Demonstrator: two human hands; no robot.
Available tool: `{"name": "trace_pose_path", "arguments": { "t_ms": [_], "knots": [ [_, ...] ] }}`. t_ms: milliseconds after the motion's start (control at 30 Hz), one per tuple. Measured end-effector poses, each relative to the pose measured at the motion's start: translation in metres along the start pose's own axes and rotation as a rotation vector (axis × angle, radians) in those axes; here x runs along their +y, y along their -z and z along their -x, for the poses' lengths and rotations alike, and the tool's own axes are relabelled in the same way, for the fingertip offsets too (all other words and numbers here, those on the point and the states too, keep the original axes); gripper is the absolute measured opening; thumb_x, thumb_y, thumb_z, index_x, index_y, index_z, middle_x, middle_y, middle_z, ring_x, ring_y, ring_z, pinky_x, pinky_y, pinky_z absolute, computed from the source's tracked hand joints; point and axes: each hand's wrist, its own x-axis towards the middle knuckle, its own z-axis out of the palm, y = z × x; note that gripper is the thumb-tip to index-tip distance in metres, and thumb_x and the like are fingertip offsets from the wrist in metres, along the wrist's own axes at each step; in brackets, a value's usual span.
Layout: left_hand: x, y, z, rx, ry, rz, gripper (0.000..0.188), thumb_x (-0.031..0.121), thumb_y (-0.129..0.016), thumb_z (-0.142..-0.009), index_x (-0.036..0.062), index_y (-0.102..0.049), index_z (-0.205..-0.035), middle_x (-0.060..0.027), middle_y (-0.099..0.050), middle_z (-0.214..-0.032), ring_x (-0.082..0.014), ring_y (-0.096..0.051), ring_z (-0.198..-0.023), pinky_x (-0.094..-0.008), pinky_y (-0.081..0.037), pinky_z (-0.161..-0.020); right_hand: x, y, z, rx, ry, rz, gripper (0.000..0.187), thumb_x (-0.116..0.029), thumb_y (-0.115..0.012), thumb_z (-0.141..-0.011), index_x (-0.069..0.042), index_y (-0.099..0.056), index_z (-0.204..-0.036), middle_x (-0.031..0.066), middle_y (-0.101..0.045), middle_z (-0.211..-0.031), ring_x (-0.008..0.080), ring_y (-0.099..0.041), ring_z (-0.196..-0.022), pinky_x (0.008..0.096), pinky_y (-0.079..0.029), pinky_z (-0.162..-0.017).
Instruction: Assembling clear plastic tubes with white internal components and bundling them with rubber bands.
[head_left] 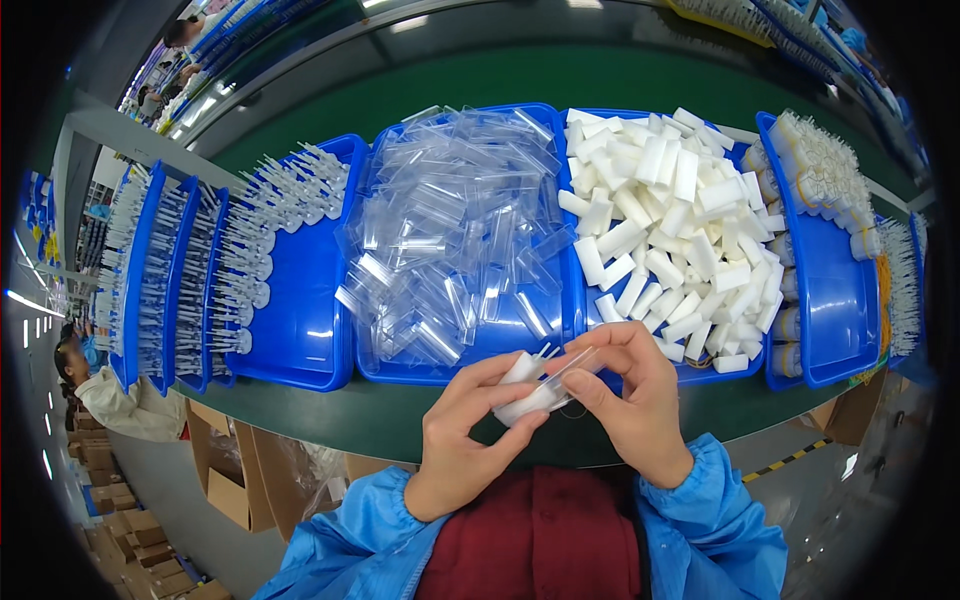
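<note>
Close to my body, in front of the trays, my two hands meet. My left hand (462,435) is closed around a white piece (536,402) with thin pale prongs at its upper end; I cannot make out its exact kind. Between the thumb and fingers of my right hand (636,398) is a clear plastic sleeve (583,366), its lower end against the white piece. Whether the piece is inside the sleeve I cannot tell. Straight ahead, many similar clear sleeves (440,205) fill one blue tray, and white foam-like blocks (690,190) are heaped in the tray to its right.
At the left, a blue tray (300,290) carries rows of white stemmed parts (300,190), beside more filled trays. Another blue tray (835,330) at the right has pale round bundles (825,165). Cardboard boxes (232,470) stand below the green table (740,415). A person (125,400) is at the far left.
</note>
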Motion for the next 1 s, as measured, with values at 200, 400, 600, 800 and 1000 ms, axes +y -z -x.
{"name": "trace_pose_path", "arguments": {
  "t_ms": [200,400,600,800,1000],
  "knots": [
    [-0.001,-0.001,-0.002,0.097,0.038,-0.004,0.026,0.000,-0.079,-0.082,-0.0004,-0.074,-0.108,-0.0190,-0.066,-0.125,-0.0293,-0.070,-0.107,-0.0367,-0.058,-0.089,-0.006,0.006,-0.004,-0.089,-0.001,0.091,0.031,-0.013,-0.075,-0.092,0.001,-0.056,-0.112,0.0100,-0.074,-0.095,0.0138,-0.068,-0.095,0.0285,-0.049,-0.090],
    [0.008,-0.003,-0.003,0.095,0.241,0.339,0.026,-0.001,-0.079,-0.083,-0.0010,-0.074,-0.109,-0.0198,-0.067,-0.125,-0.0292,-0.070,-0.109,-0.0363,-0.057,-0.091,0.017,-0.005,0.005,0.046,0.291,0.215,0.034,-0.008,-0.076,-0.089,0.000,-0.057,-0.117,0.0091,-0.068,-0.107,0.0184,-0.065,-0.101,0.0305,-0.050,-0.093],
    [0.008,0.006,-0.002,0.030,-0.005,-0.091,0.038,-0.004,-0.079,-0.083,-0.0040,-0.070,-0.120,-0.0215,-0.060,-0.134,-0.0294,-0.063,-0.121,-0.0371,-0.055,-0.099,0.012,0.009,-0.006,-0.002,0.246,0.217,0.027,-0.006,-0.076,-0.087,-0.004,-0.067,-0.112,0.0083,-0.066,-0.108,0.0199,-0.061,-0.106,0.0315,-0.049,-0.092],
    [0.007,0.005,-0.002,-0.038,-0.020,-0.058,0.041,-0.003,-0.078,-0.083,-0.0026,-0.069,-0.123,-0.0224,-0.056,-0.140,-0.0303,-0.061,-0.124,-0.0396,-0.053,-0.102,0.010,0.003,-0.005,-0.006,0.253,0.241,0.023,-0.006,-0.078,-0.085,-0.005,-0.072,-0.107,0.0080,-0.068,-0.103,0.0198,-0.063,-0.096,0.0321,-0.049,-0.088],
    [-0.007,0.006,0.004,-0.004,0.076,0.589,0.041,-0.011,-0.071,-0.087,-0.0056,-0.059,-0.125,-0.0178,-0.046,-0.139,-0.0297,-0.057,-0.128,-0.0398,-0.057,-0.104,-0.007,0.009,-0.006,0.020,-0.013,-0.127,0.023,-0.004,-0.075,-0.091,0.001,-0.059,-0.107,0.0134,-0.069,-0.107,0.0165,-0.068,-0.102,0.0294,-0.053,-0.091]
  ]
}}
